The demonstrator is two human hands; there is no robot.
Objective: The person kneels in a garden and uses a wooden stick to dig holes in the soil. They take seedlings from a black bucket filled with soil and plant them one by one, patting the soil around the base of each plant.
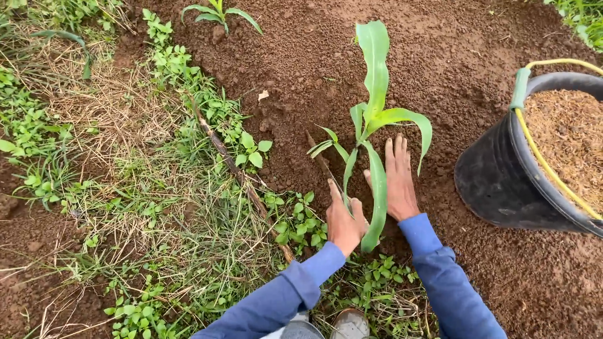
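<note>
Head view, looking down at a bed of loose brown soil (402,75). A young maize plant (372,119) stood upright in the soil near the middle of the scene, long green leaves arching right and toward the near side. Left hand (343,221) lay on the soil just left of the stem base, grip open, fingers pointing far, holding nothing; one drooping leaf passed just beside its knuckles. Right hand (399,182) lay flat on the soil just right of the stem, grip open, palm down, fingers together, nothing held. The two hands flanked the stem, close to it; whether either touched the stem itself could not be told. Both arms wore blue sleeves (440,276). A black bucket (496,182) with a yellow rim band stood at the right, near the right hand but apart from it, filled with coarse tan chaff-like material (568,138). A thin dry stick (232,163) lay diagonally along the edge between soil and grass (125,188) on the left. A second small seedling (217,14) showed at the far edge. Judgement: firming soil around a seedling goes best with even pressure from both palms, kept off the stem, leaves left free, and the plant checked for standing straight.
</note>
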